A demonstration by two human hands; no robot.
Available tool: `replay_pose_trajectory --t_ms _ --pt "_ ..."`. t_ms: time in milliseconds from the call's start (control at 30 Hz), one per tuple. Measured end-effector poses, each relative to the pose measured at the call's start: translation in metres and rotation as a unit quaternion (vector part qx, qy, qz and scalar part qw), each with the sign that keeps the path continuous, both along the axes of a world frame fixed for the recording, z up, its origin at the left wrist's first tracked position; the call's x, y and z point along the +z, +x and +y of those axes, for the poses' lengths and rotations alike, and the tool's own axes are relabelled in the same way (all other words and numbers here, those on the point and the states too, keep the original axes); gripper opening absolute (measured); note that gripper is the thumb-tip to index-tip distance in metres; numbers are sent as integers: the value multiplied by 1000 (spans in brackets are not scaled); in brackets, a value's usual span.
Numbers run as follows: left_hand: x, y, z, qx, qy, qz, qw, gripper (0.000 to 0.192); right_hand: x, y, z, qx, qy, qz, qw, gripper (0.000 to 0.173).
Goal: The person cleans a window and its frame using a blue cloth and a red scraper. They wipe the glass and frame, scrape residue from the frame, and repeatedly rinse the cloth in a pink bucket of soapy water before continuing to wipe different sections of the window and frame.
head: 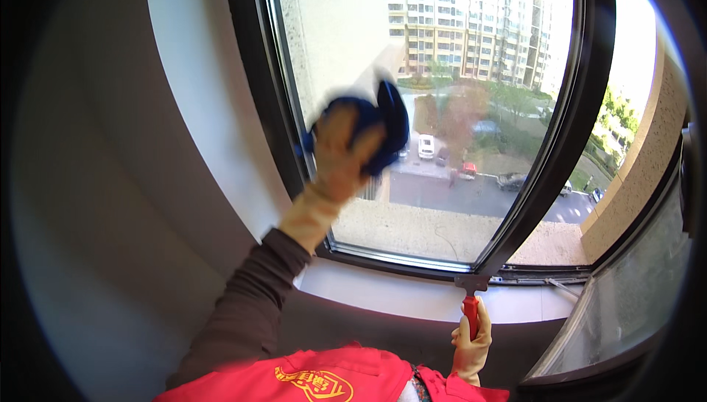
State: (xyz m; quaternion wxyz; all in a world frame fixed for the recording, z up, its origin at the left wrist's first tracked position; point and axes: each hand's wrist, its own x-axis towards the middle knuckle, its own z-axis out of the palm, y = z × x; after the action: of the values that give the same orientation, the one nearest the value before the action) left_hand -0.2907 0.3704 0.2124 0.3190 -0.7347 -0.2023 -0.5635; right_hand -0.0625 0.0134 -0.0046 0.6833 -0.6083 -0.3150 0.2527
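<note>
My left hand [342,148], in a pale glove and blurred, is raised to the left part of the window pane [442,153]. It presses or holds a dark blue cloth [386,125] at the glass. Low on the right, my right hand [472,335], also gloved, grips the red handle of a scraper [470,311]. The scraper's flat metal blade points up and lies in front of the bottom of the dark window frame [397,266], by the white sill [375,294].
An open window sash [613,302] leans inward at the right, with a stay arm [562,287] near its hinge side. A grey wall [110,208] and white reveal stand at the left. Beyond the glass are a stone ledge, parked cars and tall buildings.
</note>
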Motion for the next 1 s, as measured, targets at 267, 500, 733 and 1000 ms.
replay_pose_trajectory --t_ms 267,500,733,1000 --pt "-90 -54 -18 -6 -55 172 983 51 -52 34 -30 -27 -7 30 999 48" --pt "328 -46 0 -21 207 -155 966 75 -65 58 -33 -90 17 37 995 46" --pt "347 -67 26 -168 56 -113 978 48 -37 55 -17 -39 -3 72 997 55" --pt "-190 -90 -100 -173 -457 -112 865 59 76 13 48 123 129 16 984 60"
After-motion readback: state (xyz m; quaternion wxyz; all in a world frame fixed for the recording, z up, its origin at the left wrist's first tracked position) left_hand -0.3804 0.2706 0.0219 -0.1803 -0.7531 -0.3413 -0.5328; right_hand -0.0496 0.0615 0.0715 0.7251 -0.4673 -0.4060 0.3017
